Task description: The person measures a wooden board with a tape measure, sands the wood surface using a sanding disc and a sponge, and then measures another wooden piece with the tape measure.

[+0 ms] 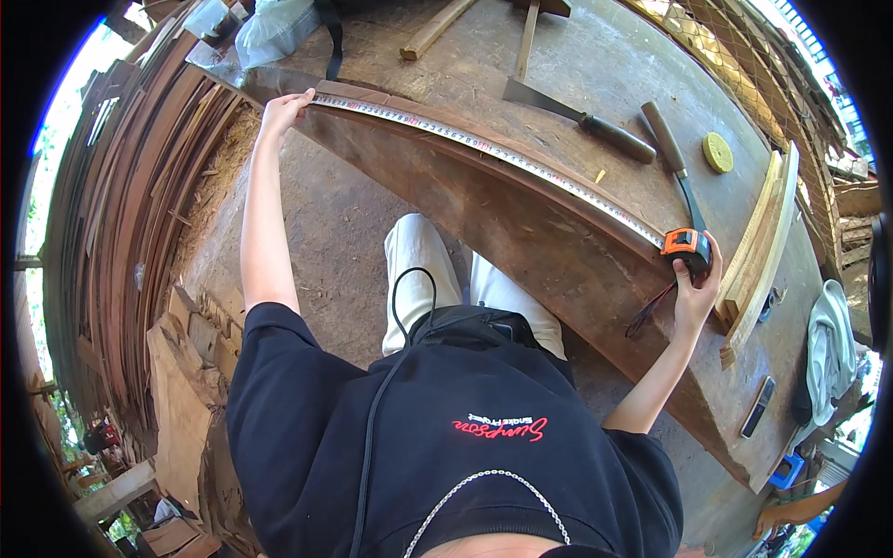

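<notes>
A long white tape blade point(484, 144) is stretched along a brown wooden plank point(595, 216) that lies by the near edge of the workbench point(605, 74). At its far-left end, the fingers of my left hand point(285, 113) are closed, pinching the blade's tip against the plank's end. My right hand point(699, 281) is wrapped round the orange and black case of the tape measure point(686, 245), at the right end of the plank. A dark cord point(651, 312) hangs from the case. Part of the plank is covered by the blade.
Beyond the plank lie a saw point(581, 119), a dark-handled tool point(667, 139), a hammer point(526, 42) and a round yellow roll point(717, 152). Wood strips point(767, 246), a phone point(758, 407) and a grey cloth point(831, 339) are at right. Stacked boards point(121, 214) stand left.
</notes>
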Demonstrator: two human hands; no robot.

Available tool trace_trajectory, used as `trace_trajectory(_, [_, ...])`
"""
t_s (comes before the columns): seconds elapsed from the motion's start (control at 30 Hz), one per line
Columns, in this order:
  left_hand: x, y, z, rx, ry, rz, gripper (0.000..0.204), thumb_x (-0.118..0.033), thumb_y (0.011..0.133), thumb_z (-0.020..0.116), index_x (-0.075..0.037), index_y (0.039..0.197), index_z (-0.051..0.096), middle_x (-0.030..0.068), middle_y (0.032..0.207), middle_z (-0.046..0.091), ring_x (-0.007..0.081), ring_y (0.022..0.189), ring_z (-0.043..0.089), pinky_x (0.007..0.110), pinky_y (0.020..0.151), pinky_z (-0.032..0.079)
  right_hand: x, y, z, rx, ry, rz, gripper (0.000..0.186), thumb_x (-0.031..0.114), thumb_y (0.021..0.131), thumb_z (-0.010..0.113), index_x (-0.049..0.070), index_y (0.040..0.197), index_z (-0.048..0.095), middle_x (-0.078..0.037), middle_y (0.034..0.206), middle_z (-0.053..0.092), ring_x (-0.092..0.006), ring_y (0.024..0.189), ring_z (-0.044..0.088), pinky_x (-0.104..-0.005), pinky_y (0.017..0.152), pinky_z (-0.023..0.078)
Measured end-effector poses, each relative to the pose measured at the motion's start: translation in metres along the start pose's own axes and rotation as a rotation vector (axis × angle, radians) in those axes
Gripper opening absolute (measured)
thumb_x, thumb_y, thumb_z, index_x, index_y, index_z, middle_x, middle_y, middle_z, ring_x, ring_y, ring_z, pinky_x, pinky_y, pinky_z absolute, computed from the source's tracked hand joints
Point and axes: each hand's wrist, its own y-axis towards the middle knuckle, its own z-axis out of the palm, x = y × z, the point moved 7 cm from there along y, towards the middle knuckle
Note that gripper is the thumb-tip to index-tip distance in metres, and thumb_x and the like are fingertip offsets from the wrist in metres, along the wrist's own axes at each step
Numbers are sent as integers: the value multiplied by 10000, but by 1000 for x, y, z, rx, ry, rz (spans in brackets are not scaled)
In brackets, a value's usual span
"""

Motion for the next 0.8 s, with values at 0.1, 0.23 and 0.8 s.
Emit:
trace_trajectory(0.1, [-5, -7, 2, -18, 25, -6, 518, -443, 767, 750, 2, 1026, 698, 56, 931, 673, 138, 833, 601, 280, 789, 480, -1, -1, 0, -4, -5, 9, 594, 174, 764, 771, 87, 1290, 510, -52, 1130, 577, -152, 1013, 571, -298, 922, 448])
trace_trajectory(0.23, [-2, -13, -2, -46, -11, -37, 548, -468, 763, 748, -9, 1054, 676, 34, 914, 632, 127, 812, 585, 268, 778, 472, 0, -1, 1, 1, 33, 7, 597, 165, 765, 771, 79, 1292, 505, -52, 1126, 579, -148, 1011, 571, -294, 920, 448])
trace_trajectory(0.8, [-2, -17, 33, 95, -460, -172, 371, -312, 932, 569, 33, 1068, 583, 150, 967, 641, 250, 864, 649, 372, 839, 543, -4, -2, -2, 20, 67, 18, 601, 147, 749, 782, 75, 1282, 514, -57, 1138, 582, -157, 1037, 564, -306, 948, 436])
